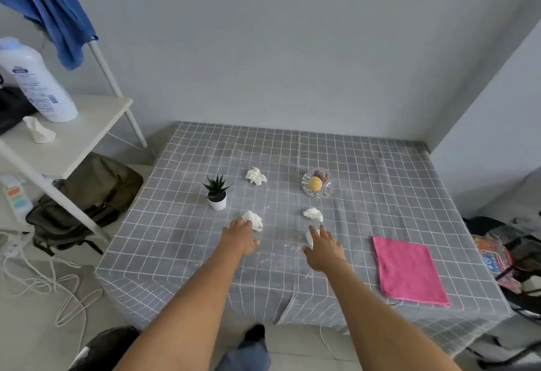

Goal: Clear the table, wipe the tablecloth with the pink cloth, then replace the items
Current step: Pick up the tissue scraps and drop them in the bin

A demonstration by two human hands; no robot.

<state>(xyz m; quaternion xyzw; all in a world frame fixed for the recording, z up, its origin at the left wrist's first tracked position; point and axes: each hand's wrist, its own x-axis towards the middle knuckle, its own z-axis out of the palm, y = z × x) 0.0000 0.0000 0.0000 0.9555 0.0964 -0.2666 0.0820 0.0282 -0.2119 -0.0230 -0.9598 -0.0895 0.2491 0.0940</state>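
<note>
A grey checked tablecloth covers the table. On it lie several crumpled white tissues: one at the back, one mid-right, one under my left fingertips and one partly hidden under my right fingers. My left hand rests fingers-down on its tissue. My right hand is spread, touching its tissue. A small potted plant and a glass dish with a yellow ball stand further back. The folded pink cloth lies at the right. White crumbs dot the cloth.
A white shelf unit at the left carries a white bottle, a tissue and a blue towel. A backpack and cords lie on the floor below. Bags sit at the right.
</note>
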